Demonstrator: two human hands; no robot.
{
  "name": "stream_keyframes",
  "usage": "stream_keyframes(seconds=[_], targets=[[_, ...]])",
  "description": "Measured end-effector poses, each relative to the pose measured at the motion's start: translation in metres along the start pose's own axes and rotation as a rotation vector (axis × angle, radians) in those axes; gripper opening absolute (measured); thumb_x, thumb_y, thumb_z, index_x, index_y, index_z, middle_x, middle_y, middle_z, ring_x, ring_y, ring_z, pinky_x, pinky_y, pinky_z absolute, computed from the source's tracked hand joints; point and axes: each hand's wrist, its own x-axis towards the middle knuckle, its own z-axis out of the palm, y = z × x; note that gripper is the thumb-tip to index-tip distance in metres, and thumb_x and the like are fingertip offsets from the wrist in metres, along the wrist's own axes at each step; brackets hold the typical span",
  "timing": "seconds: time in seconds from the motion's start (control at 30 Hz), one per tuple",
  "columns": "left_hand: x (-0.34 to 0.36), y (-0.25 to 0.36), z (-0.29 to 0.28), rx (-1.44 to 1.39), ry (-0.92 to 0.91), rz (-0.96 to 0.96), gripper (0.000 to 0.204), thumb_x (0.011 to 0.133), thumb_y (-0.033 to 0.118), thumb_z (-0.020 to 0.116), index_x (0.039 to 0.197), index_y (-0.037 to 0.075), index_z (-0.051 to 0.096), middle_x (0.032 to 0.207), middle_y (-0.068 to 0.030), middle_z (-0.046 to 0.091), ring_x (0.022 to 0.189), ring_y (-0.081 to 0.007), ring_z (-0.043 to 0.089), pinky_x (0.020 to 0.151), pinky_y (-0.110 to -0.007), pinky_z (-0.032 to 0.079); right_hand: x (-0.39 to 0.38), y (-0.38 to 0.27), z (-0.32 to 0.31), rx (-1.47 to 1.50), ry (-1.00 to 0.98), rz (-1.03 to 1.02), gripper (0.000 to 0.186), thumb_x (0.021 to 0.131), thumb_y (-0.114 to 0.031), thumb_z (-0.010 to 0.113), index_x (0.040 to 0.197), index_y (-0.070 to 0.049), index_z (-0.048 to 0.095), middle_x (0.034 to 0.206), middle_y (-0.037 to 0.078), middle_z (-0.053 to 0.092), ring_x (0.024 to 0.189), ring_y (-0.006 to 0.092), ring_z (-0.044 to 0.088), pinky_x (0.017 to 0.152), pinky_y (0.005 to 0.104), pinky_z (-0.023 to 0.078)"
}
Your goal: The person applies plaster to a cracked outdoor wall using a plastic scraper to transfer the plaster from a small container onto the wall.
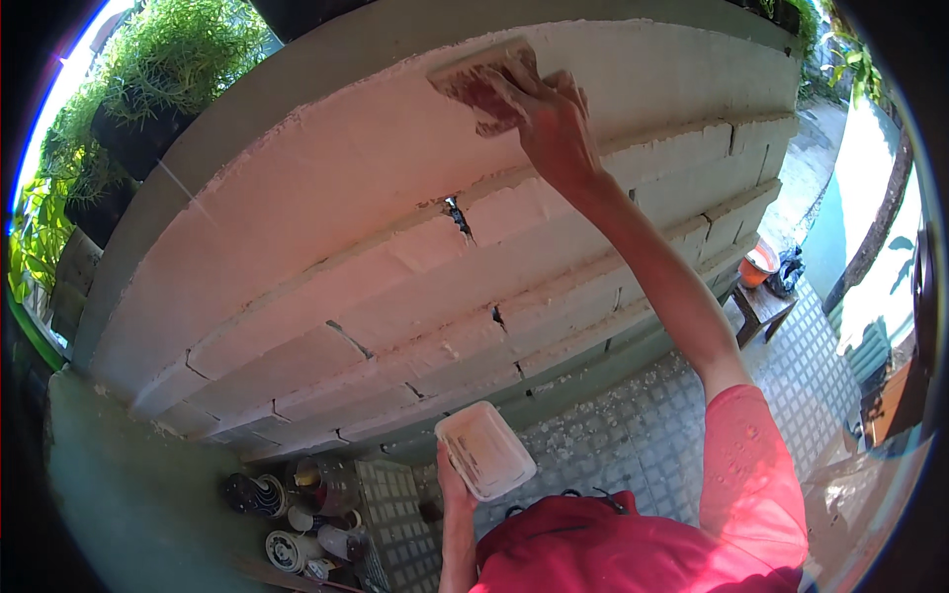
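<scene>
My right hand (556,127) reaches up along the wall and grips a flat rectangular pad (465,77), pressed to the upper band of the wall. Smears mark the pad, and its exact kind is not clear. The block wall (326,168) is coated whitish, with raised ledges, cracks and a few dark gaps between blocks. Low in front of me, my left hand (453,481) holds a white plastic tub (485,451) by its side. A thin pale layer or residue shows inside the tub; its fingers are partly hidden behind it.
Potted plants (188,59) stand along the wall's top left. Jars and cans (297,524) crowd the lower left corner. To the right, an orange bucket (759,263) sits on a small wooden stool (759,308). Pale crumbs lie on the tiled floor (643,435).
</scene>
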Motion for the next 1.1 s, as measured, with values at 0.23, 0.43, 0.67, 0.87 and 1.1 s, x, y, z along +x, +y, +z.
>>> stream_keyframes(seconds=[0.23, 0.43, 0.67, 0.87, 1.1], targets=[[-0.013, 0.001, 0.024, -0.014, 0.062, 0.018, 0.056, 0.097, 0.047, 0.028, 0.136, 0.008, 0.039, 0.128, -0.0106, 0.052, 0.115, -0.0274, 0.054, 0.098, -0.041, 0.044, -0.062, 0.017, 0.014, -0.162, -0.28, 0.034, 0.056, 0.072, 0.007, 0.056, 0.123, -0.016, 0.061, 0.128, 0.004, 0.056, 0.087, 0.0288, 0.051, 0.081, 0.0394, 0.042], [-0.008, -0.006, 0.021, -0.002, 0.027, 0.015, 0.057, 0.097, 0.048, 0.029, 0.135, 0.007, 0.04, 0.128, -0.0104, 0.052, 0.114, -0.0266, 0.054, 0.099, -0.04, 0.043, -0.02, 0.012, -0.016, -0.043, -0.309, 0.102, 0.059, 0.07, 0.007, 0.055, 0.124, -0.016, 0.06, 0.123, 0.006, 0.059, 0.089, 0.0306, 0.052, 0.082, 0.0419, 0.041], [-0.024, -0.022, 0.02, -0.017, 0.0, 0.017, 0.058, 0.097, 0.049, 0.032, 0.137, 0.007, 0.037, 0.131, -0.01, 0.05, 0.116, -0.0267, 0.052, 0.099, -0.04, 0.042, -0.052, 0.014, -0.008, -0.127, -0.372, 0.147, 0.044, 0.072, 0.002, 0.054, 0.111, -0.013, 0.065, 0.092, 0.014, 0.062, 0.085, 0.0351, 0.057, 0.078, 0.0458, 0.042], [-0.042, -0.037, 0.022, -0.009, 0.011, 0.007, 0.057, 0.097, 0.048, 0.032, 0.136, 0.007, 0.038, 0.13, -0.0096, 0.051, 0.115, -0.026, 0.053, 0.098, -0.039, 0.043, -0.064, 0.021, -0.065, 0.062, -0.38, 0.251, 0.025, 0.079, -0.008, 0.055, 0.101, -0.01, 0.067, 0.08, 0.021, 0.064, 0.087, 0.0397, 0.059, 0.082, 0.0535, 0.042], [-0.065, -0.028, 0.009, 0.016, 0.064, 0.022, 0.055, 0.098, 0.046, 0.028, 0.134, 0.006, 0.041, 0.124, -0.0104, 0.054, 0.111, -0.0261, 0.056, 0.096, -0.039, 0.046, -0.024, 0.024, -0.077, -0.069, -0.012, 0.424, 0.029, 0.084, -0.012, 0.056, 0.112, -0.011, 0.064, 0.085, 0.025, 0.063, 0.086, 0.0429, 0.06, 0.076, 0.0527, 0.047]])
